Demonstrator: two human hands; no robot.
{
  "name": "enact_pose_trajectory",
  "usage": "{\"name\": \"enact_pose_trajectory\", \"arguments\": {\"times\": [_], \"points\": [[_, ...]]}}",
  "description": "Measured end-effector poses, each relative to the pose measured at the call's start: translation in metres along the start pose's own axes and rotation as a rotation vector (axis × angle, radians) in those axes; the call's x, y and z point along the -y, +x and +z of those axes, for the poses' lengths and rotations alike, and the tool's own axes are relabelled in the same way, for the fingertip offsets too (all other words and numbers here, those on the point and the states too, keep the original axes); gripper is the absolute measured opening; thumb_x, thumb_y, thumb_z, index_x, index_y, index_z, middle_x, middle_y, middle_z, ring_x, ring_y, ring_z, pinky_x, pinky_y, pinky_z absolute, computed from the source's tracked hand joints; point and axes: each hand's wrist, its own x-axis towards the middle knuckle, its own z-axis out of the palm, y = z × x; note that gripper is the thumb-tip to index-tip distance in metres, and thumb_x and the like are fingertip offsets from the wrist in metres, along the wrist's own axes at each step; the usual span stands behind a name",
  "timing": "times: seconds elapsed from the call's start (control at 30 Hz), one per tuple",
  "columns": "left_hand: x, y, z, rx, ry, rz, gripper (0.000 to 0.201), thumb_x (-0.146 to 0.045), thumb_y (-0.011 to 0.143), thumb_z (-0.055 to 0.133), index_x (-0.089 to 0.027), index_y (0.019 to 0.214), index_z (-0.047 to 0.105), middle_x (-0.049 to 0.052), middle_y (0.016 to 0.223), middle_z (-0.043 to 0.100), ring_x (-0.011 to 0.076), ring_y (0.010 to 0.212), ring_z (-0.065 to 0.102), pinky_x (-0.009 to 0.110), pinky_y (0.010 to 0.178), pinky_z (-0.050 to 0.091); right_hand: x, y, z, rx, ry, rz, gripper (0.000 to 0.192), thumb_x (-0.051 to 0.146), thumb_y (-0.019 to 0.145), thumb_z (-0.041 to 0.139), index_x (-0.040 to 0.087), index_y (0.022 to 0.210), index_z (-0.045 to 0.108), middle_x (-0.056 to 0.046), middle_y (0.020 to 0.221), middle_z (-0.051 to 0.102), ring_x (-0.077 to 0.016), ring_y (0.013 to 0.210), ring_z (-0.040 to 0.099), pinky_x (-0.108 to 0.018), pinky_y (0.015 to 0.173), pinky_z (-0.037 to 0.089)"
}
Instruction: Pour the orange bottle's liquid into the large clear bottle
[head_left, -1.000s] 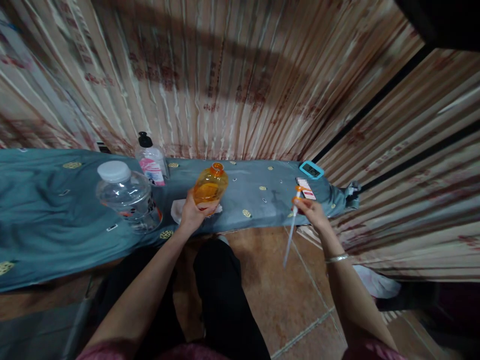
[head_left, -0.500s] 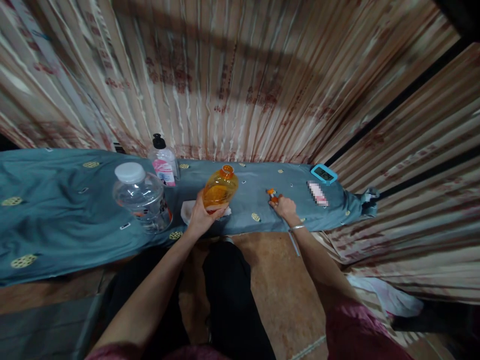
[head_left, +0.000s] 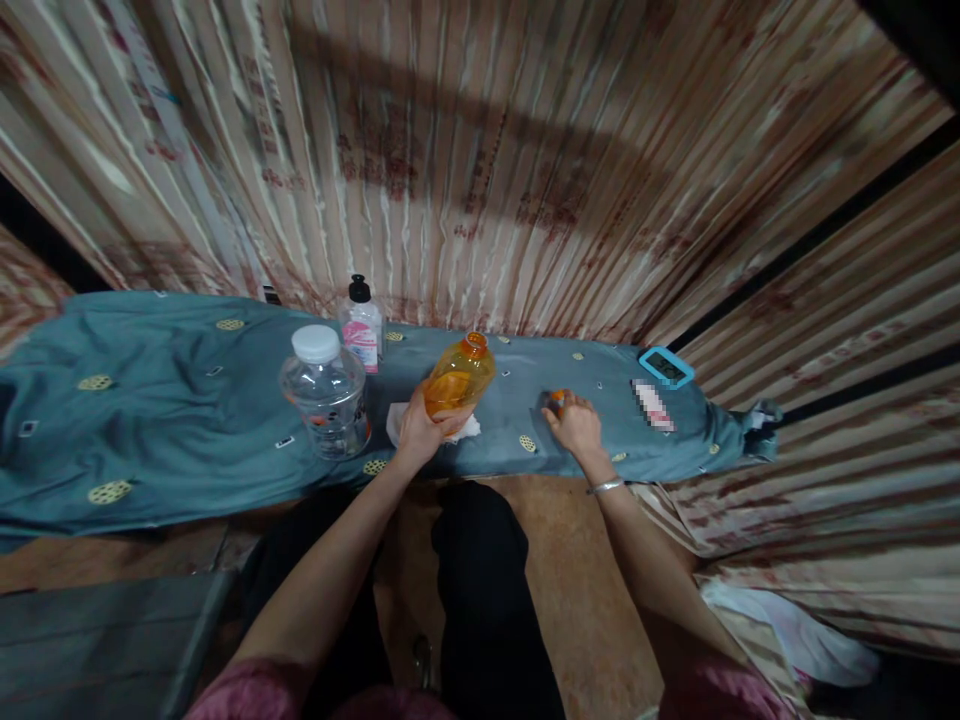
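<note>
My left hand (head_left: 421, 432) is wrapped round a translucent orange bottle (head_left: 459, 380), which tilts to the right and has its neck uncovered. White tissue (head_left: 470, 428) lies beneath that hand and bottle. To the right, my right hand (head_left: 577, 425) rests low over the cloth, fingers curled round a small orange piece (head_left: 557, 397) that looks like a cap; the fingers cover most of it. A clear plastic jar (head_left: 330, 405) with a white lid stands left of my left hand. Behind the jar is a clear bottle (head_left: 362, 335) with a black top and pink label.
A teal patterned cloth (head_left: 187, 400) covers the long narrow surface. Toward its right end lie a blue-framed digital timer (head_left: 666, 367) and a blurred-out pinkish item (head_left: 652, 405). A pleated curtain (head_left: 465, 180) hangs close behind. My knees are below the front edge.
The view has swung so that things sit further right in it. My right hand has closed further over the orange piece, hiding more of it. My left hand still holds the bottle.
</note>
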Motion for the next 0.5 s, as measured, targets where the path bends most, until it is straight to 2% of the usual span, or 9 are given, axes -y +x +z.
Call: {"name": "enact_pose_trajectory", "arguments": {"times": [0.1,0.23,0.33,0.43,0.5], "points": [[0.003,0.002,0.001,0.026,-0.051,-0.063,0.071,-0.031,0.065,0.092,-0.022,0.127,0.058,0.012,0.124,0.076,0.0344,0.118,0.074,0.049,0.102,0.061,0.022,-0.012,-0.006,-0.052,0.123,-0.077,0.050,0.034,0.105,0.063,0.004,0.145,0.054,-0.021,0.141,0.069,-0.0308,0.134,0.064,-0.047,0.111,0.052],[0.005,0.003,0.001,0.024,-0.116,-0.016,0.071,-0.025,0.064,0.091,-0.022,0.126,0.058,0.010,0.124,0.075,0.0329,0.117,0.074,0.052,0.104,0.060,0.049,-0.033,-0.018,-0.106,0.332,-0.161,0.051,0.026,0.102,0.067,-0.002,0.143,0.056,-0.026,0.142,0.068,-0.0348,0.135,0.064,-0.047,0.114,0.049],[0.007,0.003,0.000,0.033,-0.132,0.004,0.078,-0.024,0.063,0.092,-0.022,0.133,0.057,0.012,0.128,0.074,0.0341,0.122,0.072,0.055,0.108,0.057,0.066,-0.057,-0.032,-0.157,0.538,-0.216,0.048,0.024,0.100,0.064,-0.006,0.137,0.061,-0.029,0.136,0.071,-0.0419,0.128,0.067,-0.053,0.110,0.051],[0.011,0.002,0.001,0.037,-0.104,0.020,0.086,-0.027,0.065,0.092,-0.022,0.141,0.053,0.014,0.133,0.072,0.0348,0.125,0.071,0.053,0.108,0.058,0.089,-0.087,-0.045,-0.164,0.767,-0.306,0.044,0.032,0.100,0.058,0.000,0.130,0.067,-0.024,0.122,0.078,-0.0396,0.112,0.074,-0.055,0.102,0.057],[0.014,-0.003,0.005,0.047,-0.097,0.050,0.091,-0.033,0.069,0.090,-0.023,0.149,0.047,0.013,0.130,0.073,0.0341,0.121,0.073,0.053,0.105,0.061,0.112,-0.104,-0.048,-0.108,0.918,-0.409,0.045,0.037,0.100,0.057,0.006,0.131,0.066,-0.018,0.117,0.081,-0.0313,0.104,0.078,-0.046,0.097,0.062]]}}
